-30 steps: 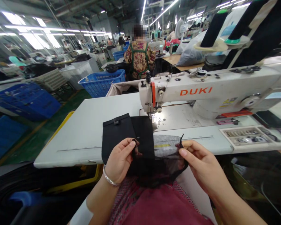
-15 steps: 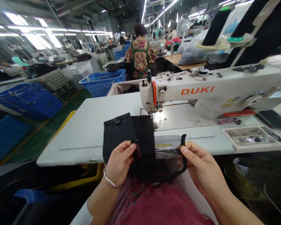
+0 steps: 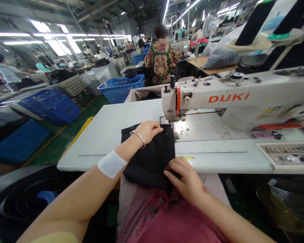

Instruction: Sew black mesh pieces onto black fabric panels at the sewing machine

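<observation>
A black fabric piece (image 3: 149, 158) lies on the sewing table, its lower end hanging over the front edge toward my lap. My left hand (image 3: 148, 131), with a bracelet at the wrist, rests across its upper part, thumb and fingers pinched on the cloth just left of the needle. Low on the right side, my right hand (image 3: 186, 179) grips the cloth's edge between thumb and curled fingers. The fabric's upper right corner reaches the presser foot (image 3: 171, 124) of the white sewing machine (image 3: 205, 98). No mesh shows now.
The white tabletop (image 3: 96, 135) carries a printed ruler line. At its right sits a tray (image 3: 281, 158) of small metal parts, with pink-handled snips (image 3: 266, 135) behind. Thread cones (image 3: 255, 23) stand above the machine. Beyond are a blue basket (image 3: 124, 89) and a seated co-worker (image 3: 162, 60).
My left hand has moved up and forward to the cloth near the needle. My right hand has come left and down to the fabric's lower edge. The mesh it held is out of sight.
</observation>
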Tool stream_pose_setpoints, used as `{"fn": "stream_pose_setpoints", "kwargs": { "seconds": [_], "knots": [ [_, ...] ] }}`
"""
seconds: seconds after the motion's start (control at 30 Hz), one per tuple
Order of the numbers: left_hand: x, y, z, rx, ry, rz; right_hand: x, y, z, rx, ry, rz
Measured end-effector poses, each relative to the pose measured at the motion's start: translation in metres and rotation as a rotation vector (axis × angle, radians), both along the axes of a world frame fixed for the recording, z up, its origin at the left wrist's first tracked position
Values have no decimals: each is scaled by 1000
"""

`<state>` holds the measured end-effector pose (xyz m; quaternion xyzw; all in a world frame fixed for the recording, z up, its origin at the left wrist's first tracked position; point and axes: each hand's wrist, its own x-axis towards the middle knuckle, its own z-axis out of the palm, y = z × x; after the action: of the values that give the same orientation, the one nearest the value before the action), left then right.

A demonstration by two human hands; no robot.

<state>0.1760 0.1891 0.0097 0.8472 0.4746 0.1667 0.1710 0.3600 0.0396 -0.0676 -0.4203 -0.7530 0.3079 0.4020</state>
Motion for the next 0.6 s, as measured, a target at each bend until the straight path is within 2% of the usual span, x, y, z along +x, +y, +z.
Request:
{"fn": "stream_pose_setpoints", "kwargs": {
  "seconds": [0.07, 0.17, 0.27, 0.33, 0.43, 0.53, 0.6],
  "knots": [
    [13, 17, -20, 32, 74, -12, -1, 9, -3, 54, -116, 23],
    [25, 28, -51, 69, 122, -30, 15, 23, -1, 71, -231, 43],
    [30, 36, -66, 104, 172, -54, 37, 46, 0, 157, -301, -6],
    [33, 43, -66, 113, 202, -73, 46, 68, -4, 257, -394, -19],
    [38, 46, -53, 117, 249, -103, 51, 101, -12, 376, -555, 43],
    [39, 28, -39, 152, 288, -103, 55, 123, -15, 420, -666, 107],
    [36, 7, -37, 203, 297, -100, 58, 131, -13, 438, -688, 138]
  ]
}}
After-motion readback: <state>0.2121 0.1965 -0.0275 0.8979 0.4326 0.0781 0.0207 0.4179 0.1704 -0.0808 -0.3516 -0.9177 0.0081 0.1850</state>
